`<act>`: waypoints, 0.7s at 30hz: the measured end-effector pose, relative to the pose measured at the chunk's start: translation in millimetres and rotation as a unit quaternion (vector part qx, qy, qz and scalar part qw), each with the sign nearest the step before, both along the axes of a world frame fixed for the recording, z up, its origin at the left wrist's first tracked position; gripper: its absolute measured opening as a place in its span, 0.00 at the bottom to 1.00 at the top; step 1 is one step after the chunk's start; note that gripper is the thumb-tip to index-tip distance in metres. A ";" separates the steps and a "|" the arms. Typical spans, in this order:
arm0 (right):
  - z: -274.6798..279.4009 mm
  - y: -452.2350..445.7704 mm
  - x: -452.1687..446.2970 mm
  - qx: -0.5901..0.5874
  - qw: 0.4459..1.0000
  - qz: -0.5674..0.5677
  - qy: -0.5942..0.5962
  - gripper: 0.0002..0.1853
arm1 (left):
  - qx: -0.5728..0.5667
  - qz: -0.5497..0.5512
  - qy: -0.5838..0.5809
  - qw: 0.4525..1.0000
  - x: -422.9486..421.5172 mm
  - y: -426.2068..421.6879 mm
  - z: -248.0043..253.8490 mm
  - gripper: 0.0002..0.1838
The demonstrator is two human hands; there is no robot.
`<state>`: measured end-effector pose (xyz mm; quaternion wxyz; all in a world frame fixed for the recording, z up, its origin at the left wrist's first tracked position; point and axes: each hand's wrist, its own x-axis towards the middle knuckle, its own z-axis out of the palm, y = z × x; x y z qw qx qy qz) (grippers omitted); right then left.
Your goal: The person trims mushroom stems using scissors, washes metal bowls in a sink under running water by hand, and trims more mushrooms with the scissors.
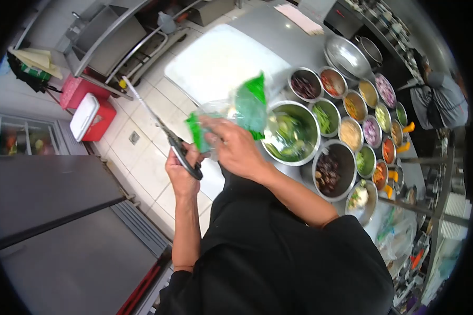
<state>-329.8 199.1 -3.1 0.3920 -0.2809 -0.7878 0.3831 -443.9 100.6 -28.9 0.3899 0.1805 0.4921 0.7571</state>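
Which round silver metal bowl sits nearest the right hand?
The large silver metal bowl of leafy greens, right beside the right hand. The similarly large silver metal bowl of dark chunks sits farther off.

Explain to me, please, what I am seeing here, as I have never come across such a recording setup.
There is no robot: a person works with two bare hands. The only picture comes from a camera worn on their head, looking forward and down. The left hand holds black-handled scissors; the right hand holds a clear and green plastic packet, its contents too blurred to name. On the grey metal counter are a large white board and many round steel bowls, most holding food such as greens or dark pieces.
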 end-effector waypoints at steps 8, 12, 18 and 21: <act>-4.1 73.0 -126.5 -0.301 0.949 0.087 -0.024 0.20 | -0.052 0.005 0.040 0.998 -133.3 66.5 6.0 0.07; -11.9 94.1 -177.7 -0.141 0.981 0.126 -0.053 0.19 | -0.061 0.031 0.040 0.997 -188.3 86.1 9.0 0.07; -24.8 129.5 -227.9 -0.056 0.979 0.123 -0.153 0.21 | -0.123 -0.050 0.028 0.991 -255.4 141.1 6.9 0.13; -5.8 146.1 -237.2 -0.151 0.975 0.089 -0.136 0.21 | -0.114 -0.116 -0.053 0.985 -286.7 176.8 -13.2 0.12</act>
